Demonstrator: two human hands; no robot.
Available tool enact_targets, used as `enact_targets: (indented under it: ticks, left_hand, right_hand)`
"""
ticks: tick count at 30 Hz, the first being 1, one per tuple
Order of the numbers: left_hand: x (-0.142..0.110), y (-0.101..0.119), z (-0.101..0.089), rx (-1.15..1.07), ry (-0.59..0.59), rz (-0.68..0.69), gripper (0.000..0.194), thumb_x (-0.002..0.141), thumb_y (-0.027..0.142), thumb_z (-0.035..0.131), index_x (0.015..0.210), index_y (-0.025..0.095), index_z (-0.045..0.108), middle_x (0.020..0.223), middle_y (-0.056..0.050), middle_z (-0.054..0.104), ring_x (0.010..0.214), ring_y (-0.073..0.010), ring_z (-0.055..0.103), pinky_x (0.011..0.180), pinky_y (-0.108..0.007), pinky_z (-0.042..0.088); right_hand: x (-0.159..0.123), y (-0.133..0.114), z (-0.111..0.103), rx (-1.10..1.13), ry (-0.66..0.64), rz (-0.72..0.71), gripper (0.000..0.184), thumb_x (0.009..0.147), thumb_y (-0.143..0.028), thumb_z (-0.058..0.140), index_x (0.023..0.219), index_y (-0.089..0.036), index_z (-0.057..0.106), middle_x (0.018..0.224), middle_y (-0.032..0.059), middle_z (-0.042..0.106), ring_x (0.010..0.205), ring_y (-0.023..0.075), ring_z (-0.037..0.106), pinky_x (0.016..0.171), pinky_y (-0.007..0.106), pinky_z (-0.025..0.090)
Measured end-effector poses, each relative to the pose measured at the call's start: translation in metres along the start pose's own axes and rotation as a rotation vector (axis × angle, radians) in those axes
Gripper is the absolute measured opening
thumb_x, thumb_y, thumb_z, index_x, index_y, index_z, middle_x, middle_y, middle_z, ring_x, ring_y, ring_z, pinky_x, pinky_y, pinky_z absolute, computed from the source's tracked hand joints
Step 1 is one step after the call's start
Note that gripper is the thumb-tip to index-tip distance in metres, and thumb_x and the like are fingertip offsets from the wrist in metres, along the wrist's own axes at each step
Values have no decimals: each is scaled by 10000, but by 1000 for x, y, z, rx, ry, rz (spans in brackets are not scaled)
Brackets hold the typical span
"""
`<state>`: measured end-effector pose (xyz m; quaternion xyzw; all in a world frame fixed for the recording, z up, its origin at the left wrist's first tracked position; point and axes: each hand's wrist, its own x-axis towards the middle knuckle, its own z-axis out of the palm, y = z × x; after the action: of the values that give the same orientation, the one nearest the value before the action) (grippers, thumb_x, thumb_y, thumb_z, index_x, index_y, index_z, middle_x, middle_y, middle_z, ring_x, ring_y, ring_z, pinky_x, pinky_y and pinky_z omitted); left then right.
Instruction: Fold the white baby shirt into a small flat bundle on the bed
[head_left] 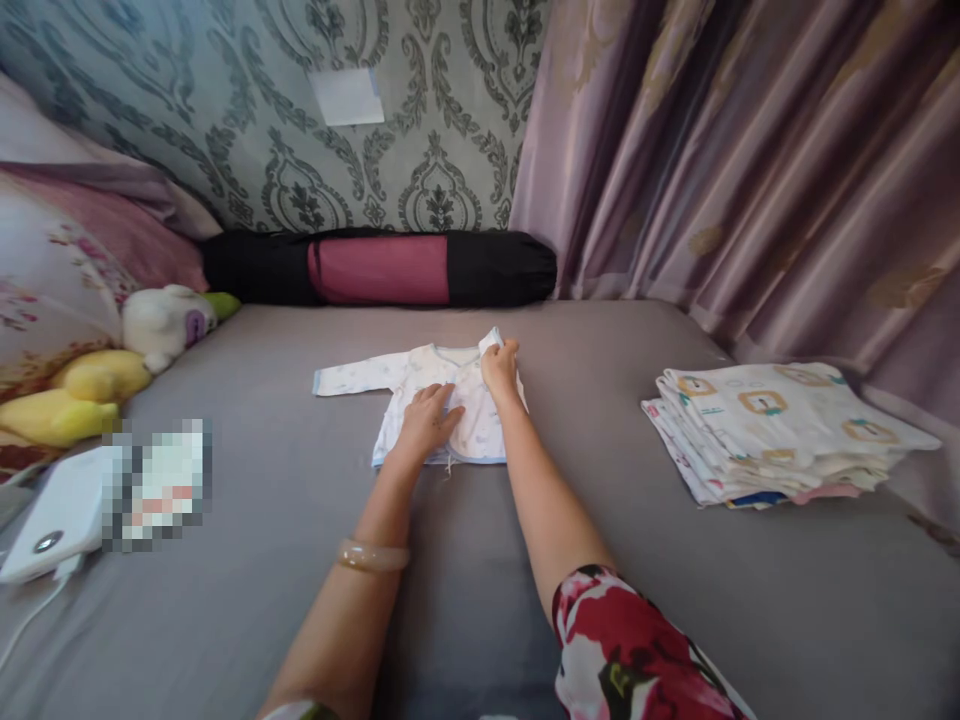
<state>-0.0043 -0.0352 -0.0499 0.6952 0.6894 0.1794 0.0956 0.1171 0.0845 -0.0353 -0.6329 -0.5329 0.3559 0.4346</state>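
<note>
A small white baby shirt with pale prints and light blue trim lies spread on the grey bed sheet. One of its sleeves stretches out to the left; the other is gathered at the right shoulder. My left hand rests flat on the shirt's front with the fingers spread. At the shirt's upper right, my right hand is closed on the right sleeve, a bit of white cloth sticking up above the fingers. Thin ties show at the lower hem.
A stack of folded printed cloths lies to the right. On the left are a white power bank with a cable, a blurred-out item, a yellow plush toy and a white plush toy. A black and red roll lies along the wall.
</note>
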Motion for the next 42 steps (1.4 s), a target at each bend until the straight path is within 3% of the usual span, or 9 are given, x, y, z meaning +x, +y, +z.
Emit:
enact_targets:
  ticks: [6, 10, 14, 19, 23, 28, 35, 42]
  left_hand:
    - [-5, -4, 8, -38, 47, -8, 418, 905, 359, 496, 1292, 212, 557, 1370, -114, 571, 1301, -286, 480, 1074, -453, 404]
    - [0, -14, 11, -147, 139, -59, 430, 866, 174, 417, 1270, 183, 565, 1272, -120, 640, 1216, -243, 558, 1070, -412, 423]
    - [3, -24, 12, -236, 232, -128, 442, 872, 144, 349, 1256, 175, 567, 1213, -115, 668, 1164, -226, 597, 1038, -395, 461]
    - [3, -24, 9, -289, 256, -139, 425, 885, 151, 344, 1245, 191, 566, 1233, -108, 660, 1185, -217, 590, 1046, -390, 462]
    - [2, -19, 6, -278, 264, -129, 444, 878, 130, 343, 1263, 177, 560, 1251, -117, 649, 1208, -221, 577, 1072, -403, 440]
    - [4, -14, 8, -249, 258, -23, 476, 868, 109, 348, 1300, 176, 537, 1296, -126, 617, 1247, -231, 544, 1107, -424, 404]
    - [6, -12, 17, -195, 228, 22, 495, 879, 127, 381, 1365, 169, 467, 1283, -147, 608, 1258, -256, 527, 1080, -447, 424]
    - [6, -12, 26, -146, 233, 22, 445, 895, 191, 453, 1338, 165, 478, 1298, -160, 611, 1288, -294, 517, 1071, -499, 421]
  right_hand:
    - [-32, 1, 22, -253, -168, -212, 431, 968, -252, 302, 1358, -79, 362, 1205, 197, 637, 1177, 272, 590, 999, 382, 437]
    - [-46, 5, 27, -555, -324, -377, 547, 999, -357, 286, 1461, -67, 332, 1543, 207, 345, 1449, 266, 286, 1164, 407, 225]
    - [-57, 8, 25, -748, -455, -422, 628, 1014, -485, 231, 1514, -116, 319, 1626, 176, 151, 1504, 294, 97, 1190, 468, 92]
    - [-57, 5, 22, -827, -473, -427, 648, 1011, -509, 225, 1542, -141, 275, 1633, 161, 129, 1506, 295, 77, 1191, 468, 75]
    - [-43, -6, 10, -844, -609, -386, 609, 1019, -483, 178, 1537, -190, 304, 1630, 135, 170, 1504, 292, 104, 1188, 503, 92]
    - [-30, -7, -2, -875, -546, -548, 530, 1021, -382, 227, 1528, -263, 327, 1637, 72, 176, 1511, 266, 68, 1194, 517, 37]
    - [-32, 11, 5, -895, -573, -546, 526, 1020, -402, 224, 1532, -314, 307, 1632, 47, 201, 1503, 295, 108, 1181, 564, 72]
    - [-28, 6, 1, -917, -631, -529, 559, 1020, -427, 165, 1557, -286, 231, 1643, 49, 152, 1511, 259, 80, 1190, 542, 67]
